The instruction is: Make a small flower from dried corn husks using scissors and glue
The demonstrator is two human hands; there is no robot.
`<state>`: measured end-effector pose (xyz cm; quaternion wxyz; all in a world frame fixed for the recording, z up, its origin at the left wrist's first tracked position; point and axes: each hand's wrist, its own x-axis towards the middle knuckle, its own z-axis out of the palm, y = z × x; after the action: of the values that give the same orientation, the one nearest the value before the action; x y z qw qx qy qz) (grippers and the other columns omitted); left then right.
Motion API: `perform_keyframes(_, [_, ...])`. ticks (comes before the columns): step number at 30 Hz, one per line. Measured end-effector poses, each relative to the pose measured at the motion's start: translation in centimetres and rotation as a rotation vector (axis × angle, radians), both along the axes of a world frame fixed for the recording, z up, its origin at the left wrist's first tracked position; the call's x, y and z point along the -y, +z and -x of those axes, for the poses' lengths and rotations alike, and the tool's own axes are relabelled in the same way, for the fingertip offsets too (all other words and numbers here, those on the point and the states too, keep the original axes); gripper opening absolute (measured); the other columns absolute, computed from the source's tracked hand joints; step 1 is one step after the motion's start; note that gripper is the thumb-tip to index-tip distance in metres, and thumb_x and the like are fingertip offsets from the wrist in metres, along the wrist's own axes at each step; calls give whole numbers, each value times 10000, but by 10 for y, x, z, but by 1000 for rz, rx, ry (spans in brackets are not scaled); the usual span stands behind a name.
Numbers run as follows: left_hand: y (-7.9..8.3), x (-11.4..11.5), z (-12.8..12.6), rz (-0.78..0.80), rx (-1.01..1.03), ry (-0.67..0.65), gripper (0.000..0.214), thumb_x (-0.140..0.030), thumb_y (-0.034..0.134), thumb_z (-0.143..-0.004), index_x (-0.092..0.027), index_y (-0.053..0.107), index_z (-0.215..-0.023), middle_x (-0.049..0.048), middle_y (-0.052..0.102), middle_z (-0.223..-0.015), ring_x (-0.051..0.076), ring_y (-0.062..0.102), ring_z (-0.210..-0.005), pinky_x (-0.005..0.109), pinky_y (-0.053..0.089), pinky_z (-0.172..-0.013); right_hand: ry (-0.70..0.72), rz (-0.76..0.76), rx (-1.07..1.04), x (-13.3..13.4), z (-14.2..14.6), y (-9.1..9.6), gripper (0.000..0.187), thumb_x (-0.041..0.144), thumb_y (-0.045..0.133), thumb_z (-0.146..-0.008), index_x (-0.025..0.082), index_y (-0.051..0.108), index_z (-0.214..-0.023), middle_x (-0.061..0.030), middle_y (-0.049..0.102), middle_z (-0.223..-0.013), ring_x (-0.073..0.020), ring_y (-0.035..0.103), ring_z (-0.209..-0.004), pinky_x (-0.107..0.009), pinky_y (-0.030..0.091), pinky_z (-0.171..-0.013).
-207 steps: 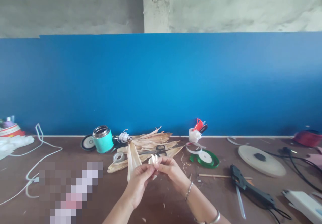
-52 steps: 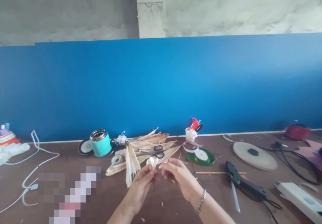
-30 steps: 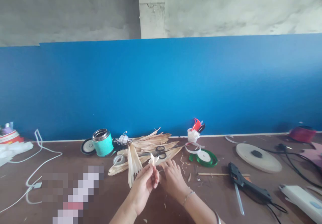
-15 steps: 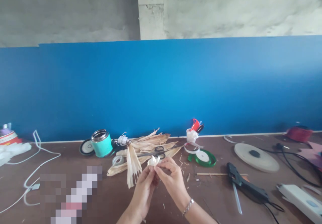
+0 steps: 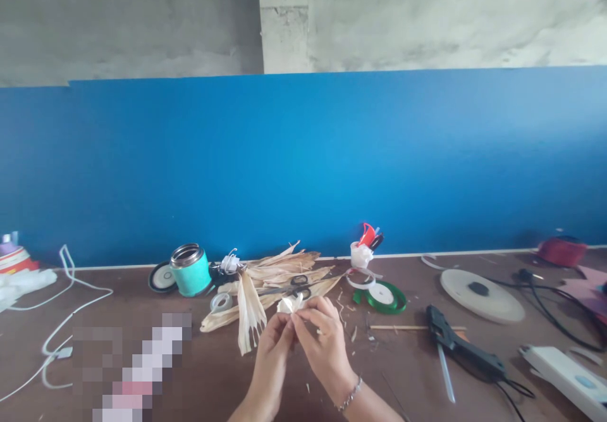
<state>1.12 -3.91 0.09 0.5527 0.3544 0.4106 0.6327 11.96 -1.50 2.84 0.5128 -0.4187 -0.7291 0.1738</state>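
My left hand (image 5: pixel 274 346) and my right hand (image 5: pixel 321 340) are raised together just above the brown table (image 5: pixel 199 365), fingers pinched on a small pale husk piece (image 5: pixel 289 305) folded like a bud. Its white tips stick up between my fingertips. Behind my hands lies a pile of dried corn husks (image 5: pixel 279 270) with black-handled scissors (image 5: pixel 296 286) on top. A split husk strip (image 5: pixel 249 311) lies just left of my left hand.
A teal jar (image 5: pixel 190 270), tape rolls (image 5: pixel 220 300), a green ribbon spool (image 5: pixel 382 295), a cup of pens (image 5: pixel 365 251), a black glue gun (image 5: pixel 462 352), a round white disc (image 5: pixel 481 295), black cables (image 5: pixel 559 302) and a white cord (image 5: pixel 71 308) lie about. A blue wall panel (image 5: pixel 303 162) backs the table.
My right hand went down to the table beside the husks, then came back up and pinched the folded husk piece again. My left hand kept hold of it throughout.
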Motion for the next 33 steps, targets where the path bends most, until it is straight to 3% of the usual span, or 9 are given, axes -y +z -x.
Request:
perform_keyframes(10, [3,1,-1,4,-24,-11,279,-411,709,-698,-161,588,-730,-12,541,-654,128,479,-648,231,376,-625,-41,-134,60,3,1,1,207,152,504,-816,200,651,-678,-38,582,-711,-180,514,-722,-326,353,-697])
perform_keyframes(14, [3,-3,-1,-18,-68,20,342,-404,778,-599,-164,608,-772,18,608,-732,168,544,-701,255,416,-649,-62,-121,80,2,0,1,217,175,513,-818,205,656,-657,-33,588,-702,-178,516,-719,-330,347,-700])
perform_keyframes(19, [6,-1,0,-48,-268,228,292,-365,790,-579,-193,623,-745,25,615,-696,188,555,-648,274,426,-618,-74,-21,124,2,2,-2,187,218,560,-810,227,687,-672,-26,610,-712,-186,548,-742,-328,339,-703])
perform_keyframes(23, [4,2,3,-43,-363,321,223,-380,763,-609,-213,641,-691,44,623,-675,206,552,-630,291,425,-617,-47,87,77,2,4,0,161,223,586,-784,226,694,-665,-33,631,-747,-199,574,-782,-328,356,-730])
perform_keyframes(33, [3,-1,4,-86,-382,266,255,-436,716,-650,-196,633,-672,22,593,-628,184,522,-602,260,403,-572,71,281,-94,0,-1,7,59,218,623,-722,195,677,-726,-41,622,-804,-199,594,-808,-282,414,-742])
